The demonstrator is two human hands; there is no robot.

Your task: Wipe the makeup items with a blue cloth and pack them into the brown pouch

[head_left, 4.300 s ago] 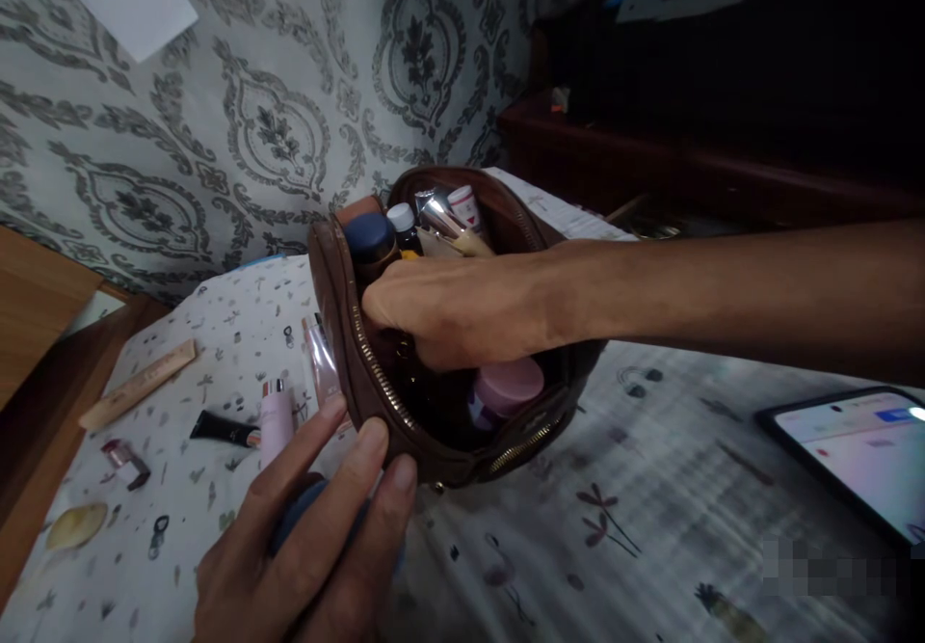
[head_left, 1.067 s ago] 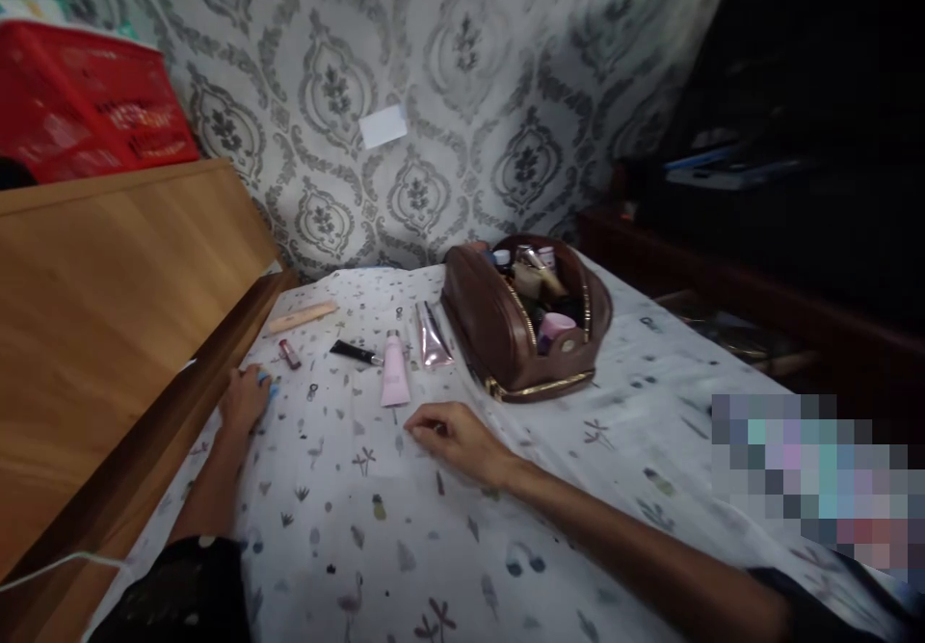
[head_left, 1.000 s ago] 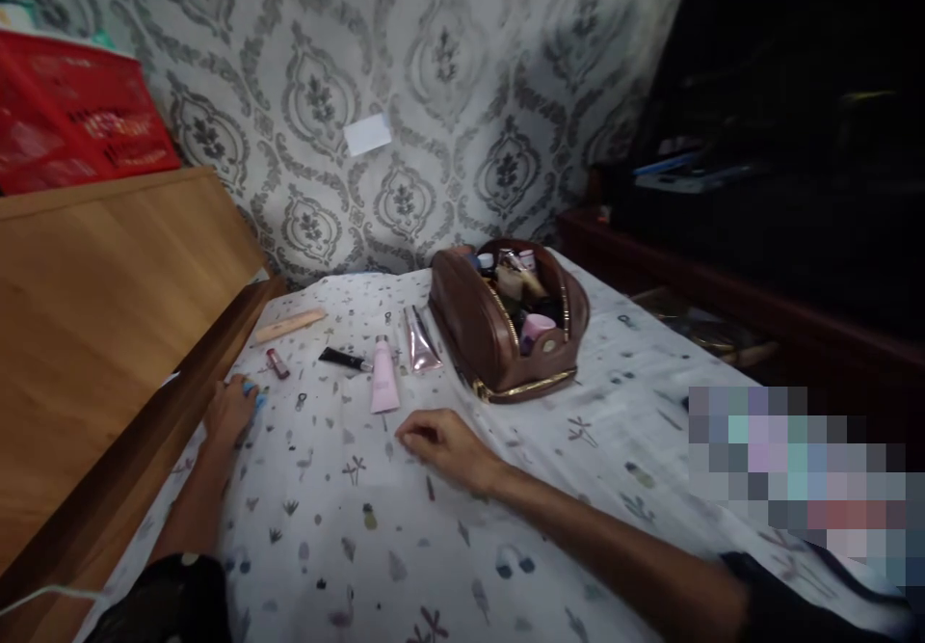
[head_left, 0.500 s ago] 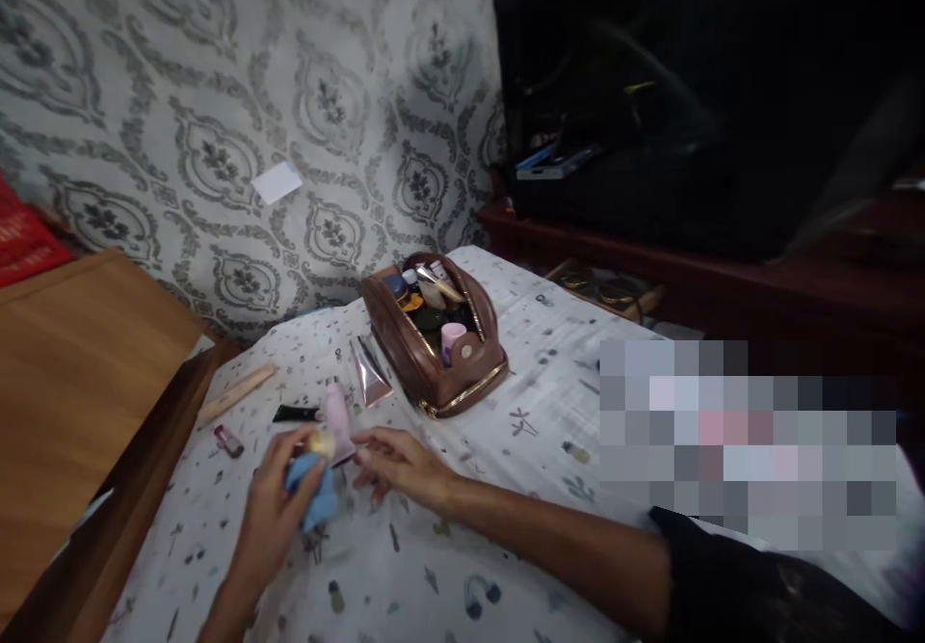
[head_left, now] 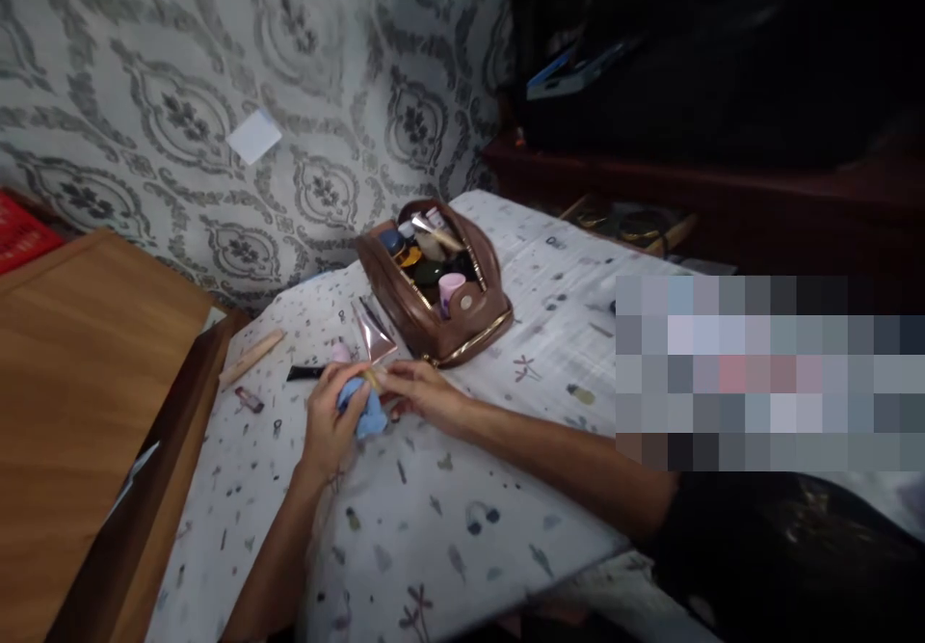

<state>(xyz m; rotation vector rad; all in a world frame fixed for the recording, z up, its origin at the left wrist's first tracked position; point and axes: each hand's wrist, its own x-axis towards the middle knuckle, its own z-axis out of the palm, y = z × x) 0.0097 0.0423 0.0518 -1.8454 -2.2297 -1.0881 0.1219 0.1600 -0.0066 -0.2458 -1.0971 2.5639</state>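
Note:
My left hand (head_left: 333,416) is closed round a crumpled blue cloth (head_left: 370,415). A small yellowish-gold round item (head_left: 373,379) shows at the top of the cloth, too blurred to name. My right hand (head_left: 426,394) meets the left one, its fingertips pinched on that item. Just behind the hands lie a pink tube (head_left: 339,350), mostly hidden, a black tube (head_left: 304,372) and a shiny rose-coloured tube (head_left: 377,336). Beyond them stands a brown makeup bag (head_left: 462,334), unzipped, with a pink jar (head_left: 452,288), brushes and several bottles inside.
A wooden stick-like item (head_left: 252,356) and a small lipstick-like tube (head_left: 250,399) lie on the patterned white sheet (head_left: 462,489) at left. A wooden board (head_left: 79,383) borders the left side. At right are a dark cabinet (head_left: 578,171), a small tray (head_left: 672,234) and a blurred-out patch.
My right hand has come up to the left, its fingers now on the yellowish item. The left hand and cloth now cover most of the pink tube. The view has shifted.

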